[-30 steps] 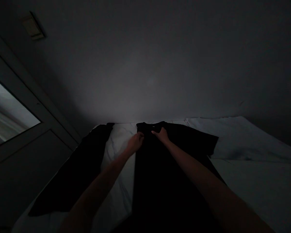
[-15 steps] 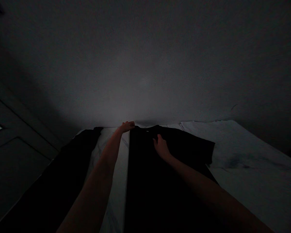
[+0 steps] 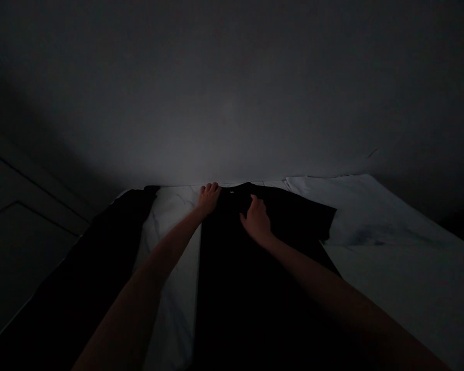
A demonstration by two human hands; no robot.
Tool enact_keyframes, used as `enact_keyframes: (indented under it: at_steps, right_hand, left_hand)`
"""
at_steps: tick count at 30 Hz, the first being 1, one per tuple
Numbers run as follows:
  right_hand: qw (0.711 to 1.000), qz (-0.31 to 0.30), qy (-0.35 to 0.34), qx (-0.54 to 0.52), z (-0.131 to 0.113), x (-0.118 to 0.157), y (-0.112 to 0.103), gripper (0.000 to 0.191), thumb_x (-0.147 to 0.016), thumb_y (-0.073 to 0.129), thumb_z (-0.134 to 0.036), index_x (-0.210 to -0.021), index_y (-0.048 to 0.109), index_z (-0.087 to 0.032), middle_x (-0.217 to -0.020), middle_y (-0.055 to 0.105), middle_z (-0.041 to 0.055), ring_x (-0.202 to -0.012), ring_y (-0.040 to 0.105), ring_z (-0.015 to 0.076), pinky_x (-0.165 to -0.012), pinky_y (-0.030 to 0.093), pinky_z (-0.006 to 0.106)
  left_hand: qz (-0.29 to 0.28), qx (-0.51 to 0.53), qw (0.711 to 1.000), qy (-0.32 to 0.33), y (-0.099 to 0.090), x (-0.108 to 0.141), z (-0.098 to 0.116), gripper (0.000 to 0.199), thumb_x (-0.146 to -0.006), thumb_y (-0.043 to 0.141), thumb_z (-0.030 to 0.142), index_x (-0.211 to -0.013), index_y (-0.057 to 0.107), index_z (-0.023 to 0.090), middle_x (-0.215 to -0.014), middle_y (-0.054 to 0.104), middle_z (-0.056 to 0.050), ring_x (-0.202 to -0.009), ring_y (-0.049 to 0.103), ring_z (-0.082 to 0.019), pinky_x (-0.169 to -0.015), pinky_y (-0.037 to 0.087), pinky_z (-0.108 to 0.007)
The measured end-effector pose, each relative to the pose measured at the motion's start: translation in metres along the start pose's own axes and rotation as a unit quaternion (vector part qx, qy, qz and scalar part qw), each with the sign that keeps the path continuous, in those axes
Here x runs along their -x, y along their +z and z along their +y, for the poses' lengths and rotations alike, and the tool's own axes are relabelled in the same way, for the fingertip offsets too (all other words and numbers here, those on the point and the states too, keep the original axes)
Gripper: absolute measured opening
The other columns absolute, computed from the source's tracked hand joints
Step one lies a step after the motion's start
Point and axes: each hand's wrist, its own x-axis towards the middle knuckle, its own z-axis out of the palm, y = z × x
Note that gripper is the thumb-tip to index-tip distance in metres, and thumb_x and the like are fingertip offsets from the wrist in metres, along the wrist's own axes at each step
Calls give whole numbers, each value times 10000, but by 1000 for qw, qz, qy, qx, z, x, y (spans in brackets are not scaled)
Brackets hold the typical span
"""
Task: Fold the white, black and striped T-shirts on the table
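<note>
A black T-shirt (image 3: 263, 288) lies flat on a bed with a white sheet (image 3: 386, 304), and its collar (image 3: 232, 188) points toward the grey wall (image 3: 232, 103). Just beside its right sleeve (image 3: 320, 216) is a raised fold of white bedding (image 3: 371, 211). On the left, a strip of sheet separates the shirt from another dark garment (image 3: 96, 268), and further left is a dark panelled door (image 3: 27, 206). Both arms reach forward from the bottom of the view. The left hand (image 3: 209, 198) is at the shirt's upper left edge, beside the collar, with its fingers (image 3: 212, 188) a little spread and flat, holding nothing. The right hand (image 3: 256, 220) is on the shirt's chest below the collar, with its fingers (image 3: 251, 206) bent down onto the cloth. In this dim light, I cannot tell if they pinch it.
</note>
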Motion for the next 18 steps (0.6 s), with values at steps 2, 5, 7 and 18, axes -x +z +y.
enact_keyframes:
  at_steps: [2, 5, 7, 18]
  right_hand:
    - [994, 6, -109, 21, -8, 9, -5, 639, -855, 627, -242, -1432, 392, -100, -1468, 435, 222, -1377, 382, 358, -1110, 337, 489]
    - [959, -87, -265, 52, -18, 27, -5, 465, -889, 599, -276, -1335, 546, -156, -1538, 391, 149, -1470, 215, 338, -1190, 169, 541]
    - [929, -153, -330, 73, -19, 42, -3, 454, -924, 560, -308, -1355, 545, -167, -1565, 359, 134, -1491, 171, 315, -1198, 122, 556]
    - [861, -283, -420, 47, -3, 165, -38, 563, -1016, 392, -455, -1506, 379, -177, -1572, 330, 161, -1481, 215, 300, -1196, 159, 554]
  left_hand:
    - [-3, 14, 999, 30, 1, 20, 14, 458, -923, 429, 170, -1378, 471, 198, -1494, 428, -122, -1353, 364, -289, -1097, 284, -451]
    - [-44, 30, 995, 79, 3, 53, 23, 545, -915, 433, 194, -1457, 385, 160, -1581, 329, -121, -1442, 280, -282, -1142, 251, -440]
    - [-74, 37, 991, 108, 4, 77, 22, 589, -915, 412, 187, -1495, 329, 126, -1608, 270, -138, -1482, 216, -281, -1167, 221, -430]
    - [-123, 97, 965, 212, -32, 233, 34, 585, -1021, 297, 478, -1535, 256, 200, -1621, 237, -116, -1501, 191, -254, -1184, 224, -436]
